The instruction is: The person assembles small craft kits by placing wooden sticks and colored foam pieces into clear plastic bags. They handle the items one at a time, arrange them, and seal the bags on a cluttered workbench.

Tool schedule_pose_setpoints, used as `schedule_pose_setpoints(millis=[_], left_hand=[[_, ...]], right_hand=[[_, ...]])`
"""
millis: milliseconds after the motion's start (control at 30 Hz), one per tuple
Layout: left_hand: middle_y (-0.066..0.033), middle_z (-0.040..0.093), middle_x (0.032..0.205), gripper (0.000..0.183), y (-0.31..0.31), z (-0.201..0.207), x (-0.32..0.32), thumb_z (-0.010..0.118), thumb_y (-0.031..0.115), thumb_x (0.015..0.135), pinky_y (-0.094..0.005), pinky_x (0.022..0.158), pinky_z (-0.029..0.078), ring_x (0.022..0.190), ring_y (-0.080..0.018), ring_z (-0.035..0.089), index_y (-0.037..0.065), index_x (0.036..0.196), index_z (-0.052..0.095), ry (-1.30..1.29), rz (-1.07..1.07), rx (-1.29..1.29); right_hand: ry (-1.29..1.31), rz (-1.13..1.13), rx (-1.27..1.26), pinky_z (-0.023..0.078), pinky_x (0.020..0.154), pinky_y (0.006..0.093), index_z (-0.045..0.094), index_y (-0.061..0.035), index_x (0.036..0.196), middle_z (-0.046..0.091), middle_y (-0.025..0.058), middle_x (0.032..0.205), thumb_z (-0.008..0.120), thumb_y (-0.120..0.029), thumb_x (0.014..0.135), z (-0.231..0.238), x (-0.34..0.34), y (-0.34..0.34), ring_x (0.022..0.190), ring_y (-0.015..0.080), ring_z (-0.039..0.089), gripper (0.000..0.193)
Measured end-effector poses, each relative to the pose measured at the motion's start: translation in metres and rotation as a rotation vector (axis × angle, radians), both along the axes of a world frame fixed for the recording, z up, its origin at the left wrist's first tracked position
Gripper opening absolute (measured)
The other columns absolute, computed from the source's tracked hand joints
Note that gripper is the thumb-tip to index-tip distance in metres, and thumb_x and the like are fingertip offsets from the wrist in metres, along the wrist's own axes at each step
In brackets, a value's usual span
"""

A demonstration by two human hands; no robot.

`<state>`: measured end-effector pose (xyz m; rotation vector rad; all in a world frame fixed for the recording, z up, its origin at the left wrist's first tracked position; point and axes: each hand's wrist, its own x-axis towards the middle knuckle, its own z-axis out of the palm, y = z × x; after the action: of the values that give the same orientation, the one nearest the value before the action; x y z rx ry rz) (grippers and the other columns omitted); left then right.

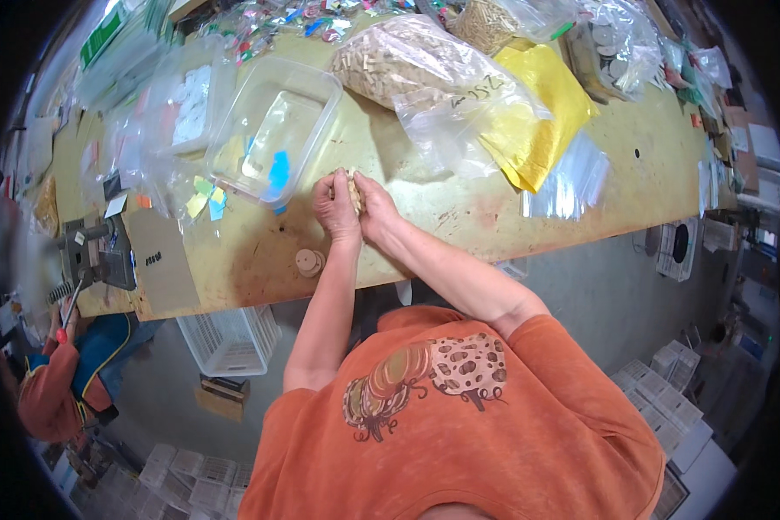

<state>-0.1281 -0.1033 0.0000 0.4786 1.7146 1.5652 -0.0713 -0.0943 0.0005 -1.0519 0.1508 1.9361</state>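
Note:
My left hand (336, 208) and my right hand (378, 210) are cupped together over the table, fingers curled round a small heap of wooden dowels (355, 192). Most of the heap is hidden by the fingers. Just beyond them, to the left, is a clear plastic tub (316, 87) with blue pieces of paper or tape on its near side. A large clear bag (399, 61) full of similar pale dowels lies farther off, its loose end toward the right. Close to my left forearm, a round whitish disc-like piece (308, 262) rests on the table.
A yellow bag (542, 113) and clear flat bags (568, 182) lie to the right. Coloured scraps and packets fill the table's (459, 221) far side. A black metal device (104, 256) sits at the left, near another person (61, 381). A white crate (230, 342) stands below the edge.

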Motion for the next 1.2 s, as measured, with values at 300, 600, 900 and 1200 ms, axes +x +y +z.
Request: schedule_pose_setpoints(millis=[300, 600, 900, 1200], left_hand=[[-0.0008, 0.057, 0.075, 0.013, -0.028, 0.155, 0.072, 0.061, 0.003, 0.085, -0.0240, 0.061, 0.043, 0.065, -0.0078, 0.050, 0.003, 0.073, 0.056, 0.135, -0.334, 0.365], [-0.0101, 0.063, 0.081, 0.007, 0.088, 0.177, 0.163, 0.064, 0.008, 0.080, -0.0361, 0.071, 0.046, 0.076, -0.0283, 0.059, 0.001, 0.082, 0.063, 0.399, -0.658, 0.589], [-0.0124, 0.064, 0.104, 0.026, 0.012, 0.212, 0.087, 0.059, 0.000, 0.077, -0.0383, 0.087, 0.050, 0.094, -0.0303, 0.063, 0.005, 0.102, 0.065, 0.587, -0.860, 0.682], [-0.0148, 0.056, 0.102, 0.030, -0.077, 0.037, -0.114, 0.057, 0.009, 0.077, -0.0466, 0.078, 0.047, 0.093, -0.0348, 0.057, 0.009, 0.107, 0.052, 1.134, -0.617, -0.505]], right_hand=[[-0.018, -0.174, 0.115, 0.047, 0.087, 0.0285, 0.057, -0.0064, 0.099, 0.059, 0.0033, 0.098, 0.064, -0.018, 0.088, 0.145, 0.084, -0.049, 0.096, 0.0130, 0.055, 0.017], [-0.115, -0.255, 0.277, 0.046, 0.096, 0.0335, 0.053, -0.0071, 0.118, 0.056, 0.0055, 0.115, 0.049, -0.031, 0.097, 0.175, 0.184, 0.054, 0.107, 0.0166, 0.054, 0.032], [-0.749, 0.081, 0.547, 0.047, 0.090, 0.0307, 0.059, -0.0044, 0.109, 0.059, 0.0058, 0.106, 0.048, -0.018, 0.096, 0.164, 0.190, 0.109, 0.100, 0.0159, 0.056, 0.021], [-1.188, 0.980, 0.864, 0.049, 0.079, 0.0368, 0.056, 0.0001, 0.110, 0.060, 0.0181, 0.100, 0.055, 0.001, 0.079, 0.099, 0.159, -0.073, 0.091, 0.0328, 0.060, 0.031]])
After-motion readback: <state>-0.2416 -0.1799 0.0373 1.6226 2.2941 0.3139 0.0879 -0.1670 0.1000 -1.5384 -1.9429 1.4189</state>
